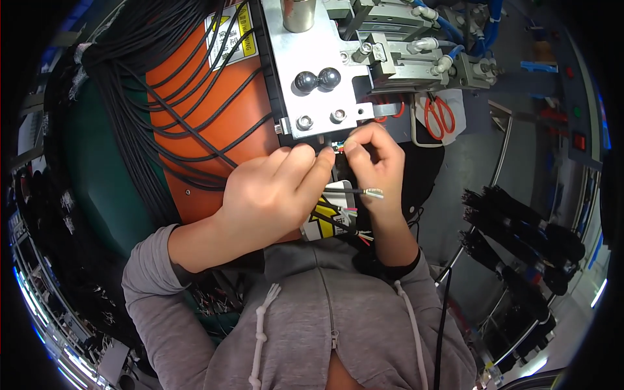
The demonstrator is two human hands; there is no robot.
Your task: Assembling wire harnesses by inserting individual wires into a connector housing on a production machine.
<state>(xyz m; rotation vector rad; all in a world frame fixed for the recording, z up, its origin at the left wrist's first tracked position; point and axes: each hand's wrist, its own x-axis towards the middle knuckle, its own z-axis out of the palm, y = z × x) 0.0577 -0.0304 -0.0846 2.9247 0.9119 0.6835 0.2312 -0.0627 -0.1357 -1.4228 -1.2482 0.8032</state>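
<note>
Just under the metal block (315, 52) at twelve o'clock, the left hand (270, 185) and right hand (379, 170) nearly meet, fingers pinched on tiny coloured wires (338, 147); light, steady pressure would likely suit them. Black cables (153, 29) drape across the orange tabletop (242, 112) at ten, scissors (441, 119) lie at two, dark bundles (517, 222) hang past three.

Mfg wkshop — metal mach. (305, 55), cables (140, 166)

two hands (270, 188), two black balls (305, 82)
</note>
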